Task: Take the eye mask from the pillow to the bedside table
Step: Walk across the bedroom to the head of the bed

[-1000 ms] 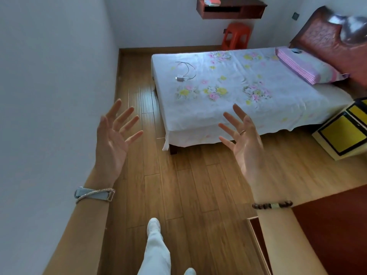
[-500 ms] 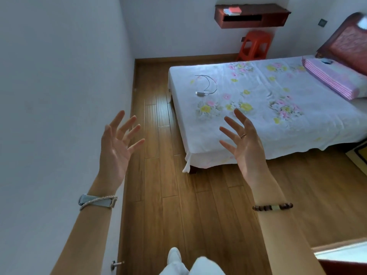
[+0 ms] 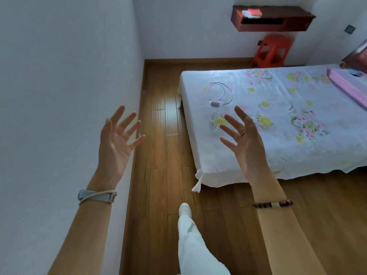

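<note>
White wall (image 3: pixel 59 76) fills the left side. Left hand (image 3: pixel 116 147) is raised in front of it, palm toward the camera, fingers spread, holding nothing; a watch (image 3: pixel 95 196) w/ pale blue strap and a braided cord sit on that wrist. Wood floor (image 3: pixel 164 147) runs down the middle, and one leg in white trousers (image 3: pixel 195 247) w/ a white shoe (image 3: pixel 185 209) steps forward near the bottom. Right hand (image 3: pixel 247 141) is up too, palm toward the camera, fingers spread wide, empty, a ring (image 3: pixel 243 133) on one finger and a bead bracelet (image 3: pixel 273 204) on the wrist; it shows over the near corner of the bed (image 3: pixel 278 151). Bed has a white floral sheet, and a thin cable (image 3: pixel 223 94) w/ a small plug lies on it near the foot end, just beyond the right fingertips. On the far wall hangs a dark red shelf (image 3: pixel 272 18) w/ a couple of small flat items on top, and an orange stool (image 3: pixel 273 50) stands on the floor below it, behind the bed. At the far right edge lies a pink striped pillow (image 3: pixel 349 86), partly cut off by the frame. A small dark blue thing (image 3: pixel 355 72) rests on the pillow's far end, likely the eye mask, too small to be sure. It's well apart from both hands. A bit of dark headboard (image 3: pixel 359 56) shows behind the pillow.
</note>
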Tool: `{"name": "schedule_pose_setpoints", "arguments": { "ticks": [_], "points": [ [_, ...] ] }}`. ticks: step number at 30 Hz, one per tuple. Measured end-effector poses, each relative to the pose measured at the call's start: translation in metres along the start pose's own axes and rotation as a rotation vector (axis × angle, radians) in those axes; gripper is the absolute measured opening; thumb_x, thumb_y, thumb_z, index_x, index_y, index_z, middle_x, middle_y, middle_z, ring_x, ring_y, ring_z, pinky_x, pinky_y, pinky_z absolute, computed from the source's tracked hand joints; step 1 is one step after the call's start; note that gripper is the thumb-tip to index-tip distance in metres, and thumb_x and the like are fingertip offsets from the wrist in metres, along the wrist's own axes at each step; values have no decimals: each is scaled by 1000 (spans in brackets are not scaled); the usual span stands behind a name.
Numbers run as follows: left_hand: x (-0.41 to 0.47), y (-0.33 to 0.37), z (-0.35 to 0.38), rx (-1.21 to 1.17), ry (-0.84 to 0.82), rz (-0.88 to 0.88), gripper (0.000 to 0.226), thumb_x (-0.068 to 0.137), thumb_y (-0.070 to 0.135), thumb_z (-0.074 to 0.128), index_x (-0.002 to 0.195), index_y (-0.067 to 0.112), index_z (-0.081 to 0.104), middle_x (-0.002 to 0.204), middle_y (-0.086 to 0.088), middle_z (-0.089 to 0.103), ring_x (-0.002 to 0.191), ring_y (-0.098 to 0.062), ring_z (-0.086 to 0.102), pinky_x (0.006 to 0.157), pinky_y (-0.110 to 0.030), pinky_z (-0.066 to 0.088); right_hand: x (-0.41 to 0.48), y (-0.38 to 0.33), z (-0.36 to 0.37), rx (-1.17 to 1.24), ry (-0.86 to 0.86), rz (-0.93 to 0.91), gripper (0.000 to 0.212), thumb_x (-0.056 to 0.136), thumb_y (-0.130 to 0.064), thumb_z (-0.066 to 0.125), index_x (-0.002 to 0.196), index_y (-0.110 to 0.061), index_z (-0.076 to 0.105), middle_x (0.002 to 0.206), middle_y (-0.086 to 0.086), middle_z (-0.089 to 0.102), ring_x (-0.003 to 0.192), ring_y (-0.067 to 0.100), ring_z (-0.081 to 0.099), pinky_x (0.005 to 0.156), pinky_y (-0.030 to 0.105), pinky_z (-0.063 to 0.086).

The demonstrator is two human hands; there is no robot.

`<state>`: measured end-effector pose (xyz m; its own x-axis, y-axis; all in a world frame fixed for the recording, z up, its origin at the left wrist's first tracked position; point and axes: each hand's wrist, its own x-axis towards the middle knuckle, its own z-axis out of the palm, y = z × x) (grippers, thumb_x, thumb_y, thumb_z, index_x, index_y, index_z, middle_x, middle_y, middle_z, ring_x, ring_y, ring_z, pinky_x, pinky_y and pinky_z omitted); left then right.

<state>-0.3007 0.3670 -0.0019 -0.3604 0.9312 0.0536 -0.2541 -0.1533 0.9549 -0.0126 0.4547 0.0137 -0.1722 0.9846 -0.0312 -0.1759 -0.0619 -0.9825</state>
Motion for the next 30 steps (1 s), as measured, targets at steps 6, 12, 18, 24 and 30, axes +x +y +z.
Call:
{"name": "schedule_pose_setpoints", "arguments": {
  "ticks": [6,12,18,24,30],
  "points": [
    [99,-4,6,3,24,-7,61,98,50,19,151,25,35,153,-6,47,137,-27,50,107,-56,40,102,2,19,-12,-41,-10,40,97,-48,33,132,-41,52,143,0,57,122,16,63,105,49,47],
    [196,-6,13,-11,74,-1,60,99,50,19,151,25,36,152,-6,48,136,-26,50,107,-56,41,208,4,40,-31,-88,20,49,91,-53,35,136,-40,49,144,-2,56,125,18,61,106,48,46],
    [271,-13,10,-15,110,-13,60,99,49,18,151,24,36,152,-7,47,136,-27,50,107,-56,41,289,14,56,-40,-121,55,50,91,-55,35,136,-41,50,143,-4,57,125,18,61,107,49,46],
    [357,-23,3,12,107,-25,61,98,49,19,151,24,36,152,-7,47,137,-26,50,108,-56,41,374,23,76,-39,-117,69,47,90,-56,35,132,-43,51,143,-5,57,125,19,61,106,49,47],
    [469,-34,-12,26,61,-22,60,99,49,18,152,25,34,153,-5,46,138,-27,48,109,-56,40,480,31,106,-31,-112,56,51,91,-54,32,137,-39,46,147,-3,52,126,21,60,107,47,47]
  ]
}}
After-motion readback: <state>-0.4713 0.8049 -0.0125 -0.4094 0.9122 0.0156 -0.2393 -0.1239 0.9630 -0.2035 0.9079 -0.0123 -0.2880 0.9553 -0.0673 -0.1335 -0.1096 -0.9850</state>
